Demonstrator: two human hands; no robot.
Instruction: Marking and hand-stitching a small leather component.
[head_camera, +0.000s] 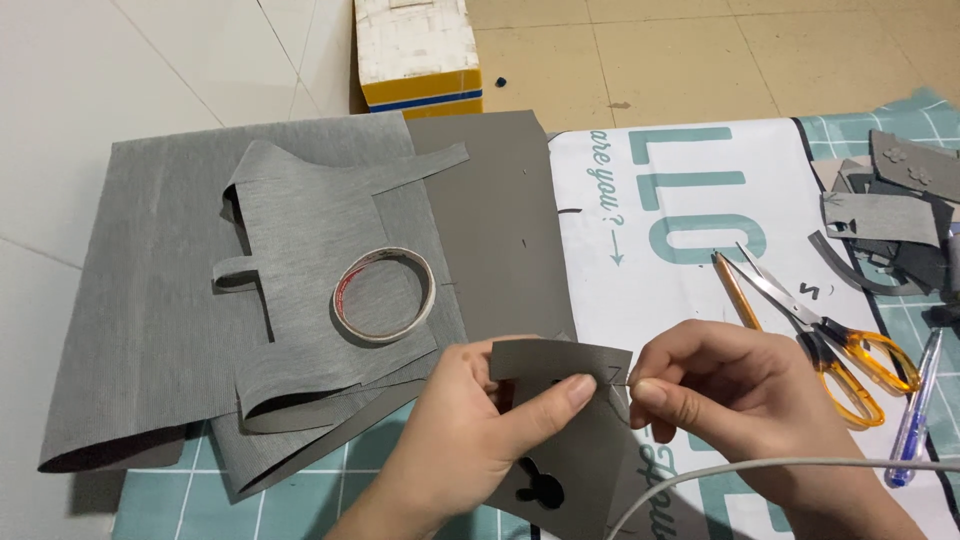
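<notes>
- The left hand (470, 430) pinches a grey cut-out piece (565, 420) of fabric-like sheet, thumb pressed on its front face, fingers behind.
- The right hand (740, 400) has thumb and forefinger closed together on something very fine at the piece's upper right edge; it is too small to tell what.
- The piece is held up in front of the person, low in the middle of the view, with dark shaped holes cut through its lower part.
- A white cable (780, 466) curves across below the right hand.
- Just right of that hand lie orange-handled scissors (830, 345), a pencil (735, 290) and a blue pen (918, 410) on a white printed sheet (680, 220).
- To the left, a roll of tape (384, 295) rests on grey fabric sheets (160, 290).
- Grey offcuts (895, 200) are heaped at the far right.
- A white and yellow box (418, 55) stands on the floor beyond.
</notes>
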